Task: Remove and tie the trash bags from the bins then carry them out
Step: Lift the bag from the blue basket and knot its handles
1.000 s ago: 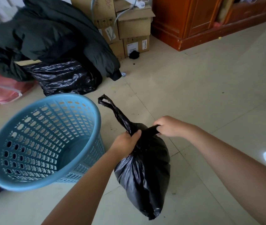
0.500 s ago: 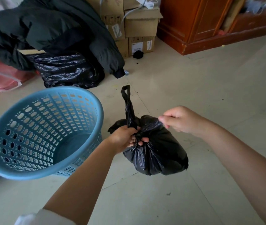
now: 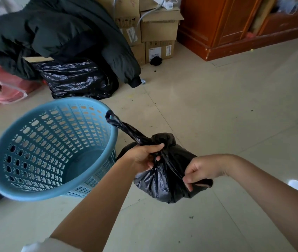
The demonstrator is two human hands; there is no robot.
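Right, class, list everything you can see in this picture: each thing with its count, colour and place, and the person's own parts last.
Trash bag: one, black, held above the floor, centre.
Bin: one, light blue, left of the bag.
Large bag: one, glossy black, behind the bin.
Jacket: one, dark, draped over the large bag.
Cardboard boxes: several, brown, stacked at the back.
Cabinet: one, reddish wood, back right.
Left hand: grips the bag's neck and handle.
Right hand: pinches the other handle.

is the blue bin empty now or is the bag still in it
Empty. The blue laundry-style bin shows its bare bottom, and the black trash bag is outside it, held beside it.
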